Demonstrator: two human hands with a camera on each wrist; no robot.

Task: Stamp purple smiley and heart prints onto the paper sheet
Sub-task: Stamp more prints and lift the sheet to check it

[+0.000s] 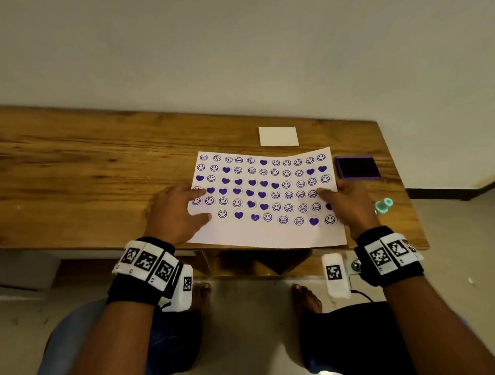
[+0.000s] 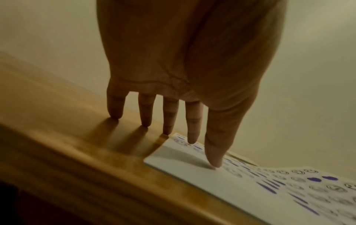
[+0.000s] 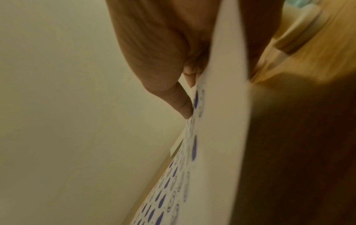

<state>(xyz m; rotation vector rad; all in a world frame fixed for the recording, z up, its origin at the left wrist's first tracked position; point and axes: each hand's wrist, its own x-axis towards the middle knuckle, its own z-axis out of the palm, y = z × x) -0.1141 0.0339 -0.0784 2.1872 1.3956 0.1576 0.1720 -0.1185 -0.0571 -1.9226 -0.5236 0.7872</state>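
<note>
The white paper sheet (image 1: pixel 261 234) lies at the wooden table's near edge, covered with rows of purple smiley and heart prints. My left hand (image 1: pixel 180 209) rests open on its left edge. In the left wrist view the left hand (image 2: pixel 183 76) has straight fingers, with thumb and index on the paper (image 2: pixel 212 179) and the others on the wood. My right hand (image 1: pixel 344 201) pinches the sheet's right edge. Seen from the right wrist, the right hand's (image 3: pixel 154 53) thumb lies on the printed side of the paper (image 3: pixel 221 137). A teal stamp (image 1: pixel 383 205) lies on the table right of that hand.
A purple ink pad (image 1: pixel 357 167) sits open beside the sheet's upper right corner. A small white card (image 1: pixel 278 136) lies behind the sheet. The table (image 1: pixel 63 171) ends just right of the stamp, and a wall rises behind it. My bare feet are below the front edge.
</note>
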